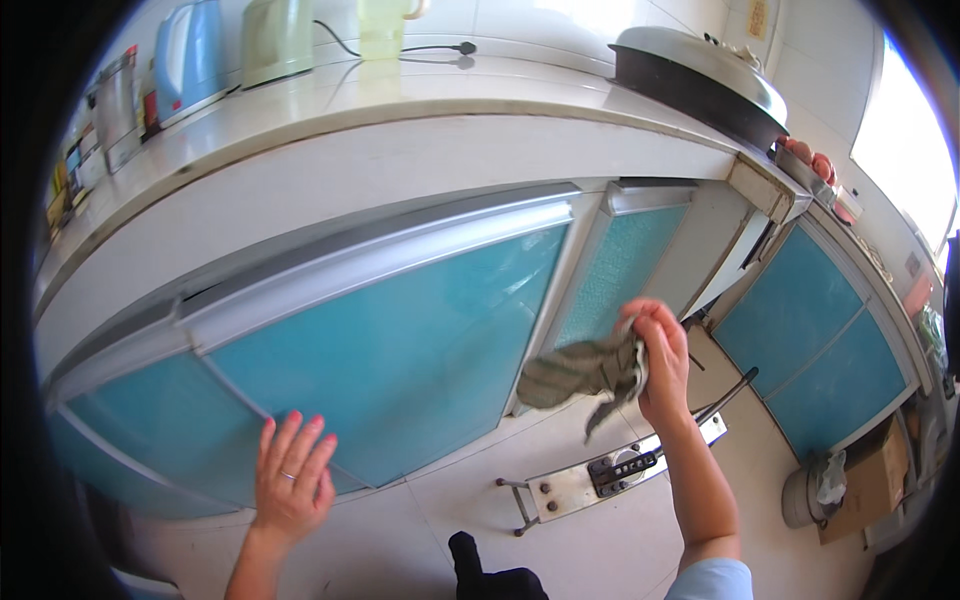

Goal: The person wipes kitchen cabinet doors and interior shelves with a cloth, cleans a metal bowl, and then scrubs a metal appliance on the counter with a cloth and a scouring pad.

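Note:
In my right hand (664, 352) I grip a grey-green striped cloth (581, 369), which hangs out to the left in the air. My left hand (292, 480) is empty, its fingers spread, in front of the turquoise cabinet door (390, 337); whether it touches the door I cannot tell. A ring shows on one finger. Silver handle strips (390, 262) run along the tops of the doors. Above them, the white countertop (480, 90) curves across the view.
On the counter stand a blue electric kettle (191, 64), a pale green appliance (276, 41), a yellowish pitcher (381, 30) and a large lidded pan (697, 90). A low metal-and-black device with a lever (622, 472) lies on the tiled floor. A bucket (802, 495) and cardboard box (862, 487) stand at right.

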{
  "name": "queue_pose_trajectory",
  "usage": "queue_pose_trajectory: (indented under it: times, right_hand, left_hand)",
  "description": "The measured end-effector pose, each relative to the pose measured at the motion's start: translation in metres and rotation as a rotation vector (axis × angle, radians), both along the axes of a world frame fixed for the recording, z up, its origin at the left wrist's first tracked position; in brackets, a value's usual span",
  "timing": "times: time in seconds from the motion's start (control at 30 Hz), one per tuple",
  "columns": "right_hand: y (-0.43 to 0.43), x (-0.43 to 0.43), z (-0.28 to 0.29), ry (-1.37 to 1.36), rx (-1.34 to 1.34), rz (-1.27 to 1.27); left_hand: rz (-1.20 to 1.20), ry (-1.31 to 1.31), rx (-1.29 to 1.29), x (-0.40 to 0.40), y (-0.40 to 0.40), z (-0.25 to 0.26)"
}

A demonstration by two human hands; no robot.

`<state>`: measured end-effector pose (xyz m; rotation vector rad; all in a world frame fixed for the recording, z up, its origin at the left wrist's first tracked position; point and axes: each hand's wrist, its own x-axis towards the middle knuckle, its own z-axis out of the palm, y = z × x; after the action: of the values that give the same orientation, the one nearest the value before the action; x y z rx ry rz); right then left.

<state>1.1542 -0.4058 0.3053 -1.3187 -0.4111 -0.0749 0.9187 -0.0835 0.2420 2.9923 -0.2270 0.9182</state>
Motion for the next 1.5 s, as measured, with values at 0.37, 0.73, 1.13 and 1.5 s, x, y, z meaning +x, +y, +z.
queue_pose_trajectory:
  times: [0.37, 0.73, 1.13, 1.5]
  right_hand:
    - [0.131, -0.038, 0.066, -0.397, 0.556, -0.291]
    - [0.169, 0.019, 0.038, -0.739, -0.046, -0.703]
    - [0.152, -0.037, 0.029, -0.424, -0.399, -0.608]
    - [0.153, -0.147, 0.151, 0.627, 0.145, -0.165]
  left_hand:
    - [0.228, 0.258, -0.950, -0.148, -0.057, -0.061]
    - [0.478, 0.416, -1.095, -0.222, -0.025, -0.088]
    - [0.582, 0.430, -1.332, -0.227, -0.044, -0.085]
    - [0.408, 1.022, -1.324, -0.263, -0.067, -0.047]
